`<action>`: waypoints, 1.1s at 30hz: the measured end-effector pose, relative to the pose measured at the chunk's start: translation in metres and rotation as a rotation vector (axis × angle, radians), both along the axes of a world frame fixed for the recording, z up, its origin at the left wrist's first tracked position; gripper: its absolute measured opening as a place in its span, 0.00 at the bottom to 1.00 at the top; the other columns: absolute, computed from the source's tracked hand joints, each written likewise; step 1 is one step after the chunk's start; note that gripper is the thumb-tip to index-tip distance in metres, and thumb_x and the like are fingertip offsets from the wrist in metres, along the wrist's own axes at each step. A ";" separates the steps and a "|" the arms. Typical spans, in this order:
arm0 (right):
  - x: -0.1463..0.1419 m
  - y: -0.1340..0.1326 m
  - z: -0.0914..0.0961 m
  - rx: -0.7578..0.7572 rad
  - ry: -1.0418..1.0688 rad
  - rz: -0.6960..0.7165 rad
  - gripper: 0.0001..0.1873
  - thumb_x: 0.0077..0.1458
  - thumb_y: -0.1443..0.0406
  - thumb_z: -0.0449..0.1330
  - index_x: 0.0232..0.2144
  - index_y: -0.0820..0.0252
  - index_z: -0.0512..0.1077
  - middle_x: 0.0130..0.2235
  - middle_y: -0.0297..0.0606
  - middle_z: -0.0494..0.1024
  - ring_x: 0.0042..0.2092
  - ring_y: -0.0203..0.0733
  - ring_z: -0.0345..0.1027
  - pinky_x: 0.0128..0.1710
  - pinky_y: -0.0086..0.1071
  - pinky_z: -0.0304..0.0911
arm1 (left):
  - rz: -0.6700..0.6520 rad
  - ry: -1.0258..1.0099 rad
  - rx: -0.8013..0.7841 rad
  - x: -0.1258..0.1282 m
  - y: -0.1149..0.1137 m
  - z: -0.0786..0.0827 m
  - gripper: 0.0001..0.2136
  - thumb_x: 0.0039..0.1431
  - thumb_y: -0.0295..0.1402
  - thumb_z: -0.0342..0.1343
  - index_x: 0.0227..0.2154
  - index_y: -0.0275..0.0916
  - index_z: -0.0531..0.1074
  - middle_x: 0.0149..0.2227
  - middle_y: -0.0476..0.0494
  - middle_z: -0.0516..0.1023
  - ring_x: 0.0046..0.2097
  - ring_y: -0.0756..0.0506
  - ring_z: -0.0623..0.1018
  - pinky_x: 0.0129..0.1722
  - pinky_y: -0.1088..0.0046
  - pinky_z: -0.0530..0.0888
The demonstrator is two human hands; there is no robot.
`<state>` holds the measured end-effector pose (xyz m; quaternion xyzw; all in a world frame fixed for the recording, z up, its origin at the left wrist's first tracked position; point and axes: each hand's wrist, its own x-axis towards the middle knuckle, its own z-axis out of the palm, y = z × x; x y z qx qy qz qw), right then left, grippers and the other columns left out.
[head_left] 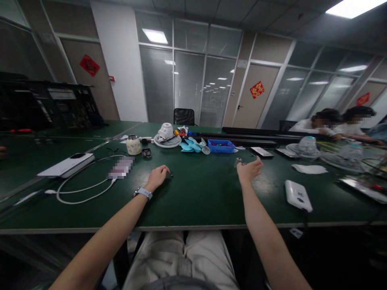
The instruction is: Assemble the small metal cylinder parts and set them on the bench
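My left hand rests on the green table with its fingers curled, pinching a small dark part at its fingertips. A watch sits on that wrist. My right hand hovers just above the table further right, fingers loosely closed with the thumb up; a small metal piece lies right by its fingertips, and whether it is held is unclear. Beyond both hands lie a white fan base, light blue fan blades and a blue tray.
A white power bank with a looped white cable lies at the left, near a small jar. A white device sits at the right. Two other people sit at the far right among fan parts.
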<state>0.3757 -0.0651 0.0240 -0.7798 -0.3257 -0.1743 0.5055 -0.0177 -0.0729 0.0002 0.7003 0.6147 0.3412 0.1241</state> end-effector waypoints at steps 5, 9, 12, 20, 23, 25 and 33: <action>-0.099 -0.014 0.005 -0.083 -0.325 0.649 0.26 0.55 0.62 0.54 0.56 0.61 0.61 0.57 0.50 0.63 0.58 0.52 0.55 0.55 0.48 0.52 | 0.004 0.003 -0.021 0.000 0.000 -0.001 0.16 0.56 0.33 0.41 0.30 0.40 0.75 0.29 0.46 0.77 0.33 0.45 0.74 0.30 0.73 0.64; -0.173 -0.026 -0.011 -0.434 -0.610 1.316 0.27 0.61 0.50 0.48 0.60 0.48 0.61 0.64 0.41 0.57 0.63 0.49 0.48 0.58 0.48 0.48 | -0.010 -0.016 0.003 -0.001 0.001 -0.002 0.15 0.56 0.33 0.40 0.30 0.39 0.74 0.29 0.46 0.77 0.33 0.45 0.75 0.31 0.73 0.65; -0.199 -0.031 -0.018 -0.562 -0.707 1.488 0.31 0.61 0.44 0.44 0.61 0.46 0.59 0.67 0.38 0.50 0.67 0.49 0.39 0.62 0.49 0.41 | -0.034 -0.048 0.019 -0.002 0.001 -0.003 0.15 0.56 0.33 0.40 0.29 0.39 0.73 0.28 0.46 0.77 0.33 0.45 0.75 0.32 0.74 0.66; -0.204 -0.031 -0.021 -0.639 -0.635 1.542 0.36 0.60 0.42 0.42 0.63 0.52 0.57 0.66 0.38 0.54 0.67 0.48 0.42 0.63 0.47 0.40 | 0.069 -0.026 0.046 -0.003 0.000 -0.004 0.15 0.57 0.34 0.41 0.29 0.40 0.74 0.27 0.46 0.77 0.33 0.45 0.75 0.32 0.73 0.65; -0.202 -0.029 -0.023 -0.588 -0.645 1.537 0.36 0.60 0.43 0.43 0.62 0.55 0.58 0.64 0.40 0.57 0.66 0.48 0.45 0.62 0.46 0.43 | 0.089 -0.015 0.039 -0.004 -0.001 -0.004 0.15 0.57 0.34 0.41 0.29 0.40 0.74 0.28 0.46 0.77 0.33 0.45 0.75 0.32 0.73 0.65; -0.194 -0.026 -0.023 -0.506 -0.657 1.490 0.32 0.61 0.46 0.46 0.60 0.55 0.62 0.62 0.39 0.62 0.65 0.47 0.49 0.62 0.46 0.44 | 0.088 -0.012 0.027 -0.003 -0.001 -0.003 0.16 0.57 0.34 0.41 0.29 0.40 0.75 0.27 0.46 0.77 0.33 0.45 0.74 0.32 0.74 0.65; -0.074 0.011 -0.004 0.044 -0.324 0.896 0.16 0.59 0.56 0.54 0.39 0.55 0.79 0.41 0.37 0.81 0.44 0.43 0.73 0.49 0.36 0.62 | 0.081 -0.009 0.004 -0.004 0.001 -0.003 0.16 0.57 0.35 0.41 0.30 0.41 0.75 0.26 0.46 0.76 0.32 0.45 0.74 0.30 0.74 0.63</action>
